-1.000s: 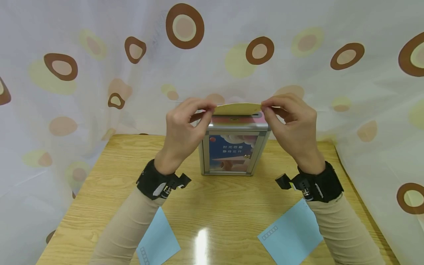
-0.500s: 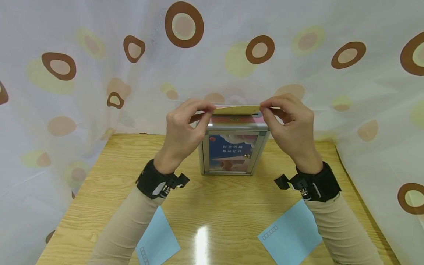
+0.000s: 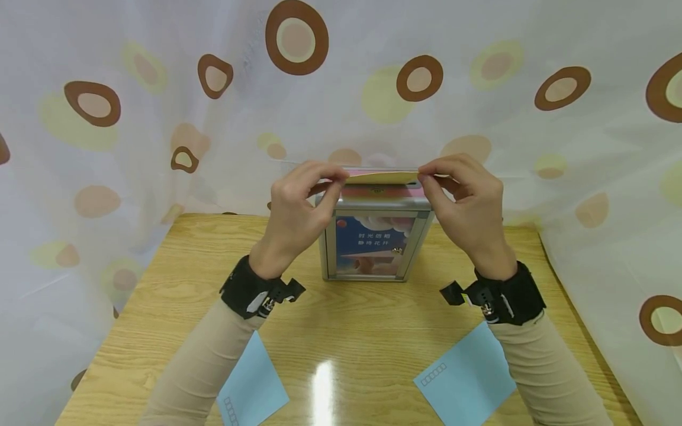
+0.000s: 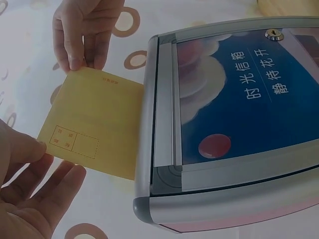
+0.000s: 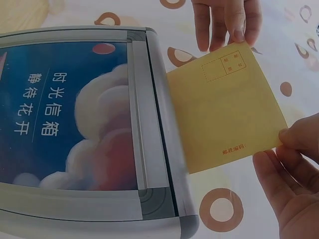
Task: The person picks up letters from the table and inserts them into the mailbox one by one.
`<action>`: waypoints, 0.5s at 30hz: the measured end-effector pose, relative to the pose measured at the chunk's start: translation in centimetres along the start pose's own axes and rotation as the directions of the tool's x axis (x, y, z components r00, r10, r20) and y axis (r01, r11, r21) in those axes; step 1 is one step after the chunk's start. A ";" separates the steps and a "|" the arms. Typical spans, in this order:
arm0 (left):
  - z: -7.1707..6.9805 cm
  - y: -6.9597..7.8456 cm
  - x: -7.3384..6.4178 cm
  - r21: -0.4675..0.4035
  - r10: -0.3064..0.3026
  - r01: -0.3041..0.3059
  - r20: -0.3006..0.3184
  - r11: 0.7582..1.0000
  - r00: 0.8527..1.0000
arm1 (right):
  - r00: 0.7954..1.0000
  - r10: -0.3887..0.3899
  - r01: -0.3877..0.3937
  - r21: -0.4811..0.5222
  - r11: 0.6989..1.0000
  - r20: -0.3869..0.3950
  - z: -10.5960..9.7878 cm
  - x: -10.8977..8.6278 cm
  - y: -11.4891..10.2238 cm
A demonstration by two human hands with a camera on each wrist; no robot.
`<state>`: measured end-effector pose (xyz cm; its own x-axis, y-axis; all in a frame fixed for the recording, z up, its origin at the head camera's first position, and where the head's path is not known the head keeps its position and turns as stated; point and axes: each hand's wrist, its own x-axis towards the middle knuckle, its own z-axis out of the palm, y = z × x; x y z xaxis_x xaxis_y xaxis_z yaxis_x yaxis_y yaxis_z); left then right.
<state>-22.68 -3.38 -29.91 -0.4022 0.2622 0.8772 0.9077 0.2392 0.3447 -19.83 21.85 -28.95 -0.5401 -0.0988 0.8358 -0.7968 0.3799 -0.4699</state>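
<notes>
A yellow envelope (image 3: 382, 178) with red printing is held at the top of a silver-framed mailbox (image 3: 375, 242) whose front is blue with white characters. My left hand (image 3: 301, 204) pinches the envelope's left corner between thumb and fingers. The opposite corner is pinched by my right hand (image 3: 469, 204). In the left wrist view the yellow envelope (image 4: 94, 117) stands out above the box's top edge. From the right wrist view its lower edge is hidden behind the mailbox's rim (image 5: 172, 124), so I cannot tell how far it sits in the slot.
Two light blue envelopes lie on the wooden table (image 3: 367, 331): one (image 3: 258, 384) partly under the left forearm, the other (image 3: 463, 378) beside the right forearm. Behind the mailbox hangs a white sheet (image 3: 341, 118) with brown and yellow rounded shapes. A small lock (image 3: 396, 251) is on the box's front.
The yellow envelope has sunk slightly toward the box top, and less of its face shows in the head view. My right hand has shifted a little to the left. Both hands keep their pinch.
</notes>
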 end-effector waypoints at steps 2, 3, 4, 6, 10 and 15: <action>0.0 0.0 0.0 0.006 -0.001 0.001 0.002 1.000 1.000 | 1.000 0.004 -0.004 0.001 1.000 0.002 0.0 -0.1 0.0; 0.0 0.0 -0.1 0.007 -0.002 0.002 0.004 1.000 1.000 | 1.000 0.006 -0.006 0.002 1.000 0.002 0.1 -0.1 0.1; 0.0 0.0 -0.1 0.008 -0.002 0.002 0.005 1.000 1.000 | 1.000 0.007 -0.007 0.000 1.000 0.003 0.1 -0.1 0.1; 0.0 0.0 -0.1 0.010 -0.005 0.005 0.008 1.000 1.000 | 1.000 0.009 -0.009 -0.002 1.000 0.002 0.1 -0.1 0.1; 0.1 0.0 -0.2 0.013 -0.012 0.011 0.011 1.000 1.000 | 1.000 0.009 -0.009 -0.011 1.000 -0.002 0.1 -0.1 0.1; 0.2 -0.2 -0.3 0.015 -0.015 0.015 0.009 1.000 1.000 | 1.000 0.017 -0.017 -0.006 1.000 -0.003 0.2 -0.2 0.2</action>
<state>-22.73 -3.36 -30.33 -0.4169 0.2669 0.8689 0.8997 0.2574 0.3526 -19.93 21.75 -29.30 -0.5528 -0.0895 0.8285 -0.7857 0.3873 -0.4824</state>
